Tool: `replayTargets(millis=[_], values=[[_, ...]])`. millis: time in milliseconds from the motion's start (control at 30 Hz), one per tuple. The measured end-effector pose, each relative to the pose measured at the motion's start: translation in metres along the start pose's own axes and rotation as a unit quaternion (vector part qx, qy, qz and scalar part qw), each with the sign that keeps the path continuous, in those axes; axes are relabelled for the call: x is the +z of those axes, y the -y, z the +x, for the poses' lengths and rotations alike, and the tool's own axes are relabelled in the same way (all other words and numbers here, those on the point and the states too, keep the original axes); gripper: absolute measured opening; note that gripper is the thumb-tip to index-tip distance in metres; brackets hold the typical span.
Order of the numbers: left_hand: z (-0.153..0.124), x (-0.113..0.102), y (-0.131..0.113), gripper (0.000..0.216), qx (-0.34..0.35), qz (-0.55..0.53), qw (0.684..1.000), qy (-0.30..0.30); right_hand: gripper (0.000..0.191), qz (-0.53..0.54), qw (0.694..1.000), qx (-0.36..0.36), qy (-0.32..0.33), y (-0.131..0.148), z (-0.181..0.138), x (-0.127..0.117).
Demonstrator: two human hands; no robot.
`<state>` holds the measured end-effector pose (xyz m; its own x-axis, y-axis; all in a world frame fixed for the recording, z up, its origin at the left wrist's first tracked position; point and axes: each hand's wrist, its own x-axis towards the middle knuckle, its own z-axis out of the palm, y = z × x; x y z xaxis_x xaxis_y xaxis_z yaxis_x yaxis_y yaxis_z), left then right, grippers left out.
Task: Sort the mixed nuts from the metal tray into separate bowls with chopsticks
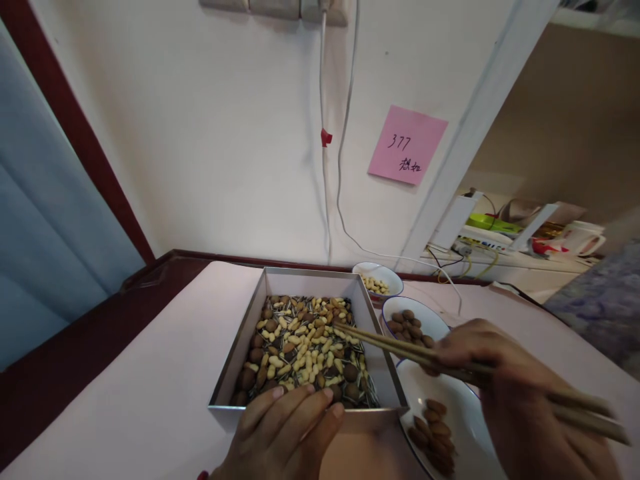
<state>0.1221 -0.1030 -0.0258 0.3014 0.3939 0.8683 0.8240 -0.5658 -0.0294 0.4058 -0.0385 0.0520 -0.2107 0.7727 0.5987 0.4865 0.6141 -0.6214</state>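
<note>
A square metal tray (235, 353) holds mixed peanuts, almonds and striped sunflower seeds (305, 347). My left hand (285, 433) rests on the tray's near rim, fingers close together and laid flat over the edge, holding nothing. My right hand (520, 407) grips a pair of wooden chopsticks (395, 347), whose tips reach over the tray's right side above the nuts. Nothing shows between the tips. Under my right hand sits a white plate (450, 393) with several almonds (433, 433).
Right of the tray stand a blue-rimmed dish of almonds (410, 323) and a small bowl of peanuts (377, 280). White cables (345, 200) hang down the wall beside a pink sticky note (407, 145). A cluttered shelf (520, 240) is at the right, a blue curtain (45, 233) at the left.
</note>
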Motion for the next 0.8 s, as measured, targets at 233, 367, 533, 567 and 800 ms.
replayTargets(millis=[233, 367, 533, 567, 800], values=[[-0.003, -0.001, -0.001, 0.020, -0.013, 0.025, 0.999, 0.026, 0.029, 0.032, 0.997, -0.048, 0.047, 0.020, 0.012, 0.039], [-0.003, -0.002, -0.002, 0.020, -0.004, 0.025, 0.999, 0.019, 0.022, 0.033, 0.996, -0.068, 0.055, 0.021, 0.013, 0.044], [0.000, 0.001, -0.001, 0.017, -0.012, 0.002, 1.000, 0.001, 0.019, 0.028, 0.994, -0.080, 0.063, 0.028, 0.015, 0.052], [0.000, 0.001, -0.001, 0.016, -0.013, -0.001, 1.000, -0.004, 0.020, 0.029, 0.994, -0.083, 0.065, 0.028, 0.016, 0.053], [0.004, -0.004, -0.003, 0.016, -0.026, -0.008, 0.999, 0.023, 0.023, 0.040, 0.995, -0.083, 0.043, 0.026, 0.014, 0.046]])
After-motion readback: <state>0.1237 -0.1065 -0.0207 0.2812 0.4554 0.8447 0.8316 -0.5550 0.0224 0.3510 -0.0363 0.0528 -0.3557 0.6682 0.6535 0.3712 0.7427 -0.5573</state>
